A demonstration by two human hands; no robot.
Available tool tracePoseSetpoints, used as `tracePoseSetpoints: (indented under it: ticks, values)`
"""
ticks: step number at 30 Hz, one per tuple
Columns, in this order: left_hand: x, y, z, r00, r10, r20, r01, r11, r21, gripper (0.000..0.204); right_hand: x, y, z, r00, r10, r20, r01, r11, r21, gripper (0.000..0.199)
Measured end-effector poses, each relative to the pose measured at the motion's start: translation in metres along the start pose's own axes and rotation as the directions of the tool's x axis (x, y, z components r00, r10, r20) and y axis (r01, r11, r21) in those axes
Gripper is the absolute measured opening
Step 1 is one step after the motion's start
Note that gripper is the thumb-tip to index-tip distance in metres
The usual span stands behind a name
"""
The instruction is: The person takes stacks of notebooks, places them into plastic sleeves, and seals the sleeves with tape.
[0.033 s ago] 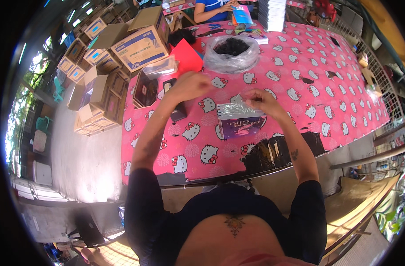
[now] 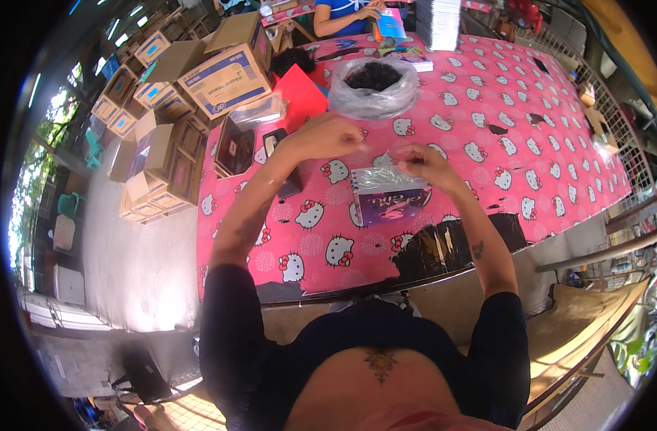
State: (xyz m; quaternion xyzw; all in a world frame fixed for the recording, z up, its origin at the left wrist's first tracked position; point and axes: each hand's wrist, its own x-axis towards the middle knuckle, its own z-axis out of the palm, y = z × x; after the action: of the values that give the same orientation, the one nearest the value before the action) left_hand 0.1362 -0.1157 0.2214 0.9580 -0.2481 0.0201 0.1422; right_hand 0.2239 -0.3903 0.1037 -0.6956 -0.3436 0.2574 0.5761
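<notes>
In front of me on the table lies a spiral notebook (image 2: 391,210) with a purple cover, its upper part covered by shiny clear plastic (image 2: 383,175). My right hand (image 2: 430,167) is at the notebook's upper right corner, its fingers pinching the plastic. Up and to the left of the notebook, my left hand (image 2: 330,138) hovers with curled fingers; whatever sits between its fingertips is too small to make out. Beneath my left wrist is a dark, long object (image 2: 291,184), partly hidden by the arm.
A plastic bag with dark contents (image 2: 375,109) stands ahead, beside a red sheet (image 2: 299,97). An open dark box (image 2: 235,147) is at the table's left edge. Cardboard boxes (image 2: 224,80) are piled beyond it. Across the table, a co-worker's hand (image 2: 371,10) holds a colourful booklet near a tall stack (image 2: 438,25).
My left hand has shifted right, closer to my right hand. The right hand stays at the plastic. The co-worker's booklet has moved slightly.
</notes>
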Motion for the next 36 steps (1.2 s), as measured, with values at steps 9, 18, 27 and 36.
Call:
tracePoseSetpoints:
  ticks: [9,18,27,36]
  values:
    - [0.053,-0.09,0.161,0.709,0.204,0.675,0.473,0.571,-0.67,0.047,0.003,-0.018,0.01,0.999,-0.014,-0.046,0.011,0.998,-0.064,0.055]
    - [-0.077,0.025,0.195,0.922,-0.384,0.044,0.045,-0.008,-0.999,0.071,-0.065,0.093,0.041,0.976,-0.109,-0.188,0.146,0.97,0.194,0.088]
    - [-0.282,0.121,0.173,0.265,-0.956,-0.122,0.21,0.18,-0.961,0.062,-0.033,0.026,0.239,0.926,0.253,0.281,-0.374,0.719,0.586,0.046]
    - [-0.556,0.145,0.07,-0.159,-0.897,-0.413,0.794,0.133,-0.594,0.064,0.018,0.045,0.559,0.931,0.009,0.366,-0.156,0.914,0.374,0.051]
